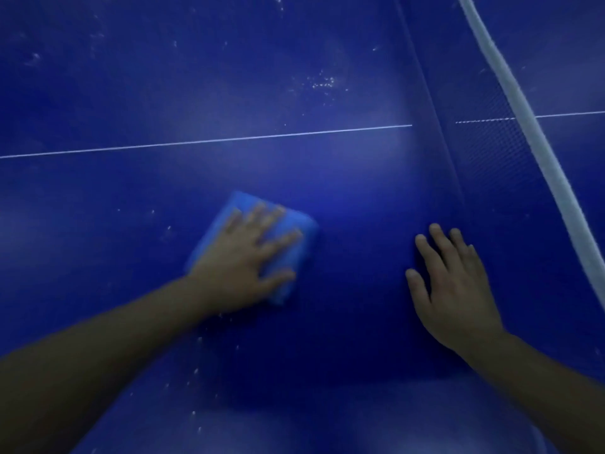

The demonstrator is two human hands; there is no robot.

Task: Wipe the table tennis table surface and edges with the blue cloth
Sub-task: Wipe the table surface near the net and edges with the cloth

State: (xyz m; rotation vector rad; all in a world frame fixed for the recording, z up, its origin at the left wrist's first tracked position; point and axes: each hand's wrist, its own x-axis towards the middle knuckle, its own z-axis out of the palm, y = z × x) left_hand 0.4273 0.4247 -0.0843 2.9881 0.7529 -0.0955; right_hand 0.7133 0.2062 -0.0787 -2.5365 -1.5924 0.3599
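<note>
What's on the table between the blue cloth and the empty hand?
Only bare table lies between the blue cloth and the right hand, as the head view shows.

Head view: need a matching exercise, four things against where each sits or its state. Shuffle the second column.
Things:
1. blue cloth
2. left hand
3. right hand
4. net's white top band

Place or state:
a. flat on the bare table tennis table, holding nothing
b. runs down the right side of the view
c. pressed to the surface under a palm
d. fingers spread on top of the cloth

Pairs: 1-c, 2-d, 3-a, 4-b
</note>
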